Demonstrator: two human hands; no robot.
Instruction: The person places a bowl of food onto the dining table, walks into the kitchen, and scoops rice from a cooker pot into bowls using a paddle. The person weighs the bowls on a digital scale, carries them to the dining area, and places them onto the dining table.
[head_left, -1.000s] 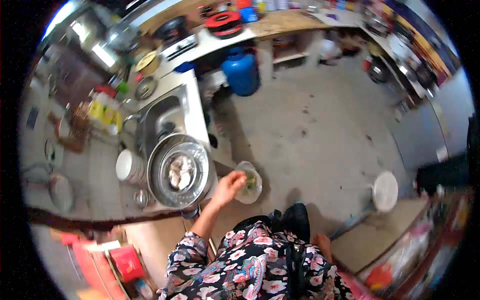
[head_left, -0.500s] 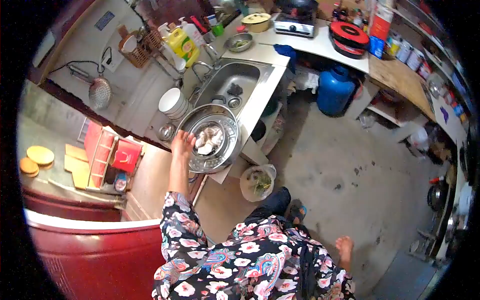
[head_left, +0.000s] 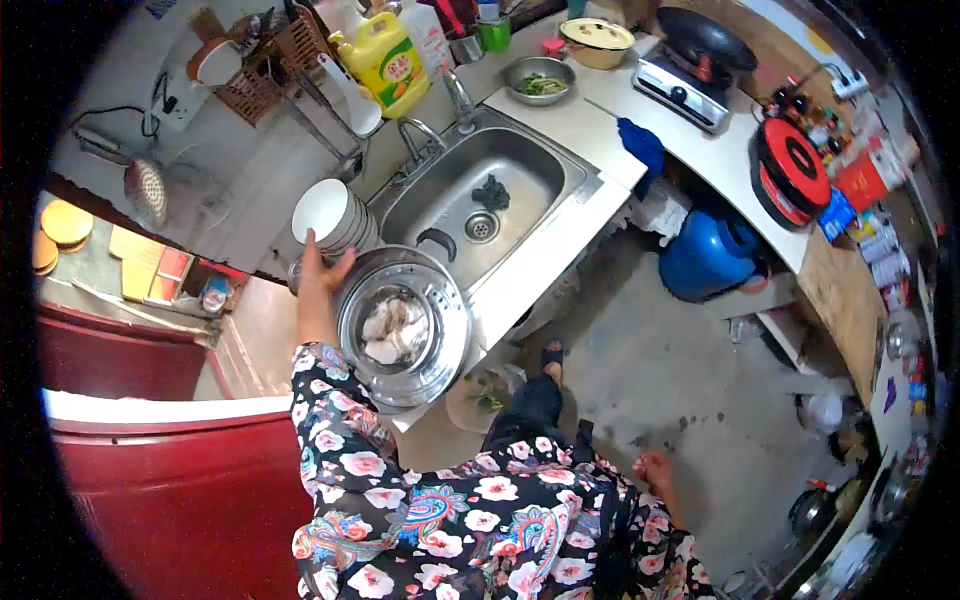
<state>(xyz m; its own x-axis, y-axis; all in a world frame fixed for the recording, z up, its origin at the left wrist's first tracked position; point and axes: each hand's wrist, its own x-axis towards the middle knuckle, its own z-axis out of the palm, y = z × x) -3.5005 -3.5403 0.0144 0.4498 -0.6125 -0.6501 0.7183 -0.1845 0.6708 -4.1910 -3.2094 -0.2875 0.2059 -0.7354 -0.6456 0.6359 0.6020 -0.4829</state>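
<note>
My left hand (head_left: 323, 268) is open, its thumb and fingers apart, at the side of a stack of white bowls (head_left: 325, 212). I cannot tell if the fingertips touch the stack. Just right of that hand, a wide steel basin (head_left: 452, 340) sits at the counter's near end. Inside it is a smaller steel bowl holding whitish, wet-looking pieces of food (head_left: 394, 330). Low on my other side, my right hand (head_left: 655, 468) hangs over the floor with loosely bent fingers and nothing visible in it.
Beyond the basin is a steel sink (head_left: 540, 190) with a dark scrubber (head_left: 490, 192) by the drain. A bowl of greens (head_left: 541, 85), a gas stove (head_left: 685, 88) and a blue gas cylinder (head_left: 708, 255) are farther off. A plastic bag (head_left: 480, 400) lies near my leg.
My view has come closer to the sink. My left hand has moved from the basin's rim to the white bowls. One foot has stepped forward, and my right hand still hangs low.
</note>
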